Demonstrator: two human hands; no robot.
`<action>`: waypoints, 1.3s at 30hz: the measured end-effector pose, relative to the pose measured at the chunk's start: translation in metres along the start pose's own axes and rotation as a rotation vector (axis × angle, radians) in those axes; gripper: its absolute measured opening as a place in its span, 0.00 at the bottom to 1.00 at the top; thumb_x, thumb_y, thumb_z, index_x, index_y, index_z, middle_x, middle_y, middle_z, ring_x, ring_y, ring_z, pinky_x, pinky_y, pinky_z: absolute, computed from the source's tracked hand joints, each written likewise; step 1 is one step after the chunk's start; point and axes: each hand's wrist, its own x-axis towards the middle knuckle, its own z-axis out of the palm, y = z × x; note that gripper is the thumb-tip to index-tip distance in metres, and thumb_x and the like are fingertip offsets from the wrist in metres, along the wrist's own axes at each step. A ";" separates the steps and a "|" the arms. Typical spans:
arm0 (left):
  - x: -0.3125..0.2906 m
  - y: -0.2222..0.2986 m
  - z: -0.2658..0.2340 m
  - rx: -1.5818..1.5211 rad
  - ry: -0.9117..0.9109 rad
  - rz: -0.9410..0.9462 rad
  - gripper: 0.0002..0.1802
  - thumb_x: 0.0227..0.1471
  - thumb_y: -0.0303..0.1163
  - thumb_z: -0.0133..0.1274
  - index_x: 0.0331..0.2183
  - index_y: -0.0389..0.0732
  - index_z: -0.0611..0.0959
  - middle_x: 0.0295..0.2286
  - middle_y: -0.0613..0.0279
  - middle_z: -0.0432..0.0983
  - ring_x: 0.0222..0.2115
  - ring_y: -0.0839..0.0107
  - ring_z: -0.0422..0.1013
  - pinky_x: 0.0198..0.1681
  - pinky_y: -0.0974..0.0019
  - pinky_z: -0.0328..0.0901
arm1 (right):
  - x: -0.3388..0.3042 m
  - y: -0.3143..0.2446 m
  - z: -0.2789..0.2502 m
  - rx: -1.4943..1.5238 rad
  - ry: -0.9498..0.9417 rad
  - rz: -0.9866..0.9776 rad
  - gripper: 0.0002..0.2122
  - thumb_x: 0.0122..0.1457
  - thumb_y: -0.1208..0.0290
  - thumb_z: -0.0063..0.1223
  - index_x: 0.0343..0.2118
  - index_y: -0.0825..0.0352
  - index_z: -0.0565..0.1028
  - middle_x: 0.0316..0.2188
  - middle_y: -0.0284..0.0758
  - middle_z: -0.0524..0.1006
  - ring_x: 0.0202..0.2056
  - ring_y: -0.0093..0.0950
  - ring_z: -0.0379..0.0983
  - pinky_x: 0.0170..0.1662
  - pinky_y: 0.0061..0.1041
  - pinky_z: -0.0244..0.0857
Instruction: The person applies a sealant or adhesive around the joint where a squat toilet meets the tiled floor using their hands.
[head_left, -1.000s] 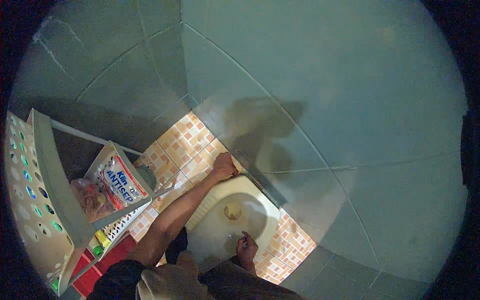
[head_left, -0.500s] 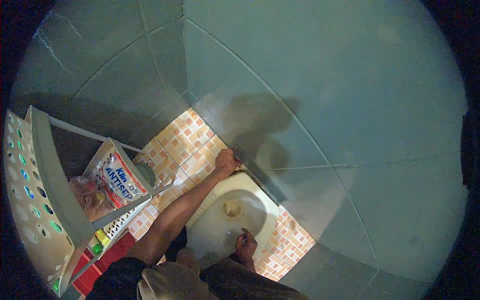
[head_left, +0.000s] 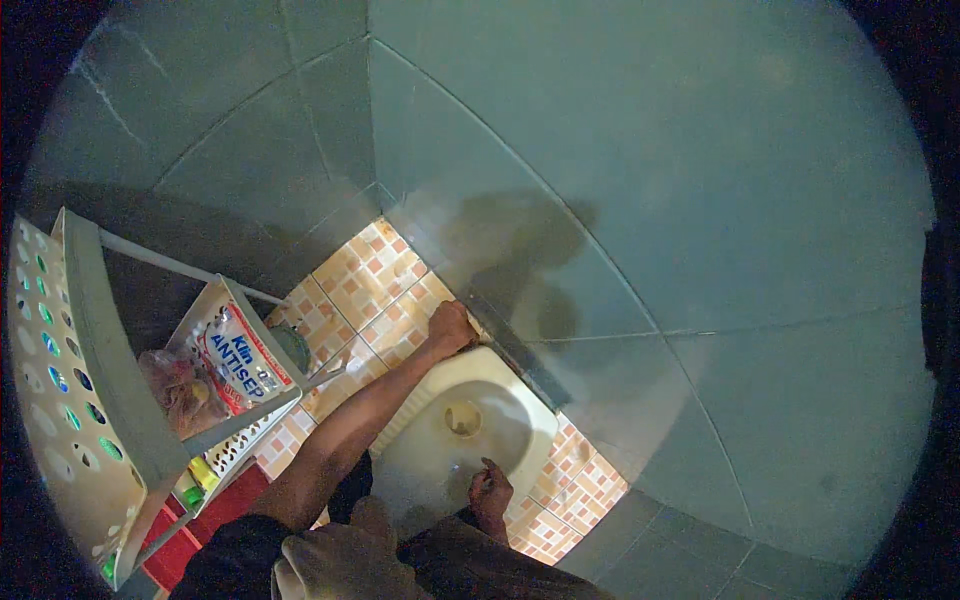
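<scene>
A pale cream squat toilet (head_left: 545,425) is set in the tiled floor at lower middle, with a dull, wet-looking bowl and a round brownish drain hole. My left hand (head_left: 453,327) is closed like a fist at the toilet's far left corner, near the foot of the wall. Whatever it may grip is hidden beneath the fingers. My right hand (head_left: 490,492) hovers over the bowl's near right side. Its index finger points out and the others are loosely bent; nothing shows in it.
A grey-white plastic shelf rack (head_left: 120,370) with holes stands at left, holding a white, red and blue plastic packet (head_left: 245,360). Orange-and-cream patterned floor tiles (head_left: 375,255) surround the toilet. Grey-green walls (head_left: 700,200) meet at a corner beyond. A red surface (head_left: 235,500) lies below the rack.
My left hand has shifted very slightly, staying closed at the toilet's corner. My right hand is nearly unmoved over the bowl.
</scene>
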 end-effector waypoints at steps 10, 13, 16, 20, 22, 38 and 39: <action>0.002 -0.003 0.019 -0.078 0.273 0.178 0.13 0.34 0.35 0.65 0.24 0.36 0.86 0.23 0.46 0.80 0.28 0.51 0.78 0.34 0.53 0.72 | 0.000 -0.004 -0.002 0.026 -0.014 0.017 0.16 0.51 0.76 0.55 0.45 0.64 0.77 0.24 0.37 0.78 0.27 0.33 0.77 0.34 0.30 0.71; -0.004 0.004 0.018 -0.072 0.245 0.182 0.13 0.35 0.36 0.64 0.24 0.36 0.85 0.25 0.44 0.80 0.30 0.50 0.78 0.36 0.53 0.72 | 0.000 0.002 -0.001 -0.023 -0.002 0.010 0.17 0.50 0.76 0.55 0.45 0.65 0.77 0.24 0.38 0.78 0.27 0.33 0.77 0.34 0.31 0.71; 0.004 0.003 0.019 -0.048 0.178 0.173 0.15 0.36 0.37 0.64 0.24 0.34 0.84 0.27 0.41 0.79 0.32 0.48 0.77 0.38 0.52 0.72 | 0.001 -0.006 -0.005 -0.029 0.016 0.015 0.16 0.50 0.77 0.55 0.45 0.65 0.77 0.24 0.38 0.78 0.27 0.34 0.78 0.33 0.30 0.71; 0.015 -0.015 0.024 -0.014 0.144 0.141 0.20 0.34 0.37 0.66 0.28 0.31 0.83 0.29 0.42 0.79 0.36 0.49 0.77 0.39 0.52 0.72 | 0.004 -0.006 0.001 -0.043 0.053 -0.042 0.16 0.50 0.78 0.54 0.44 0.66 0.78 0.23 0.39 0.78 0.26 0.34 0.77 0.32 0.30 0.71; 0.013 -0.019 0.021 0.003 0.120 0.127 0.21 0.32 0.37 0.67 0.29 0.31 0.83 0.31 0.43 0.79 0.37 0.49 0.77 0.40 0.52 0.72 | 0.002 -0.005 0.000 -0.020 0.035 -0.033 0.16 0.50 0.78 0.54 0.44 0.65 0.78 0.23 0.38 0.78 0.25 0.34 0.77 0.32 0.30 0.71; 0.004 -0.002 0.016 0.090 0.149 0.122 0.25 0.34 0.39 0.68 0.33 0.33 0.82 0.33 0.47 0.80 0.40 0.52 0.76 0.44 0.54 0.72 | -0.001 0.004 0.001 0.000 0.056 -0.038 0.17 0.51 0.79 0.54 0.45 0.65 0.78 0.24 0.38 0.78 0.25 0.33 0.77 0.30 0.30 0.72; 0.004 -0.002 0.016 0.091 0.147 0.120 0.25 0.34 0.39 0.68 0.33 0.33 0.82 0.33 0.47 0.80 0.40 0.52 0.76 0.44 0.54 0.72 | 0.000 0.002 0.001 0.000 0.054 -0.036 0.17 0.51 0.79 0.54 0.45 0.65 0.78 0.24 0.38 0.78 0.25 0.33 0.77 0.30 0.30 0.72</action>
